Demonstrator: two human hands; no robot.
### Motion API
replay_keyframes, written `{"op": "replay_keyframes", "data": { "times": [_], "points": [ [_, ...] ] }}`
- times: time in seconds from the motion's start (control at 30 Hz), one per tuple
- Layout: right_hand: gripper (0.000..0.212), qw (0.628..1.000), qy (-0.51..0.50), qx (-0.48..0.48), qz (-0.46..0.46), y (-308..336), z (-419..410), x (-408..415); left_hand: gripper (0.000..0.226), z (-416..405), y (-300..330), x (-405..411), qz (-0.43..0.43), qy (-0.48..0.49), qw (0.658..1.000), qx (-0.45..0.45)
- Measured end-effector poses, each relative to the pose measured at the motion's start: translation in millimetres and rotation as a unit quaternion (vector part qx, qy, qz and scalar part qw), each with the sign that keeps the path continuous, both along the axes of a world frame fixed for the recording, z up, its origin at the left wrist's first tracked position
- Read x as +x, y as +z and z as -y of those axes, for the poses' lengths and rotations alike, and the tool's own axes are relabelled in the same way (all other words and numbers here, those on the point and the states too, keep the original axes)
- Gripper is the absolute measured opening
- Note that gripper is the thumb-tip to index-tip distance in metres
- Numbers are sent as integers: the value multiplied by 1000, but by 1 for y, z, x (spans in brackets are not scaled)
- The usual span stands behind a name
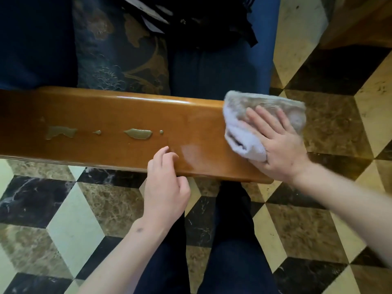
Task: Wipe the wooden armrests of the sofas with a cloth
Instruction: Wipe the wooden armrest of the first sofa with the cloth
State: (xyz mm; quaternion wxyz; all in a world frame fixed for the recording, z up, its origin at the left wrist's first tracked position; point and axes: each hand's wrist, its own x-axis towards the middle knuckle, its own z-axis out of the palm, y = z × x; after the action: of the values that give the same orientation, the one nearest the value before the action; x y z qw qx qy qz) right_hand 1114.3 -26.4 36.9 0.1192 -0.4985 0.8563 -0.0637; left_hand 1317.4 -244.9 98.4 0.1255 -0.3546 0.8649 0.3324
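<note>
A glossy brown wooden armrest [110, 119] runs across the view from the left edge to the right of centre. Several puddles of liquid [139, 133] lie along its middle. A crumpled pale grey cloth [241, 132] lies on the armrest's right end, partly hanging past the end. My right hand [277, 143] presses flat on the cloth, fingers spread. My left hand [165, 187] rests at the armrest's near edge, fingers curled, fingertips touching the wood and holding nothing.
Behind the armrest is a blue sofa seat [216, 71] with a dark patterned cushion [121, 56] and dark clothing [203, 22]. A marble floor [331, 128] with a cube pattern surrounds it. My dark-trousered legs [229, 240] stand below the armrest.
</note>
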Motion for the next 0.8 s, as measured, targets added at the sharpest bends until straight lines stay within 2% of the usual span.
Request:
{"op": "replay_keyframes", "data": {
  "times": [0.07,0.17,0.23,0.3,0.4,0.57,0.73,0.8],
  "points": [
    [74,973,-231,11,3,6,19,41,36,-2,0,-4,8,19,1000,-4],
    [81,878,-477,28,8,12,82,92,35,-4,-1,-6,-1,48,999,5],
    [80,804,-594,8,28,16,127,103,37,-4,-1,-5,-28,73,997,23],
    [80,770,-638,4,32,14,152,106,43,-1,-1,-2,-59,120,989,61],
    [80,774,-633,-5,5,8,151,111,47,17,-1,6,-87,187,974,95],
    [79,773,-631,-62,3,6,167,120,41,75,-8,35,-105,213,971,22],
    [82,825,-547,-132,51,14,214,147,45,116,-14,52,-91,188,977,36],
    [83,834,-530,-142,51,13,238,154,44,130,-15,57,-97,191,976,43]
  ]
}}
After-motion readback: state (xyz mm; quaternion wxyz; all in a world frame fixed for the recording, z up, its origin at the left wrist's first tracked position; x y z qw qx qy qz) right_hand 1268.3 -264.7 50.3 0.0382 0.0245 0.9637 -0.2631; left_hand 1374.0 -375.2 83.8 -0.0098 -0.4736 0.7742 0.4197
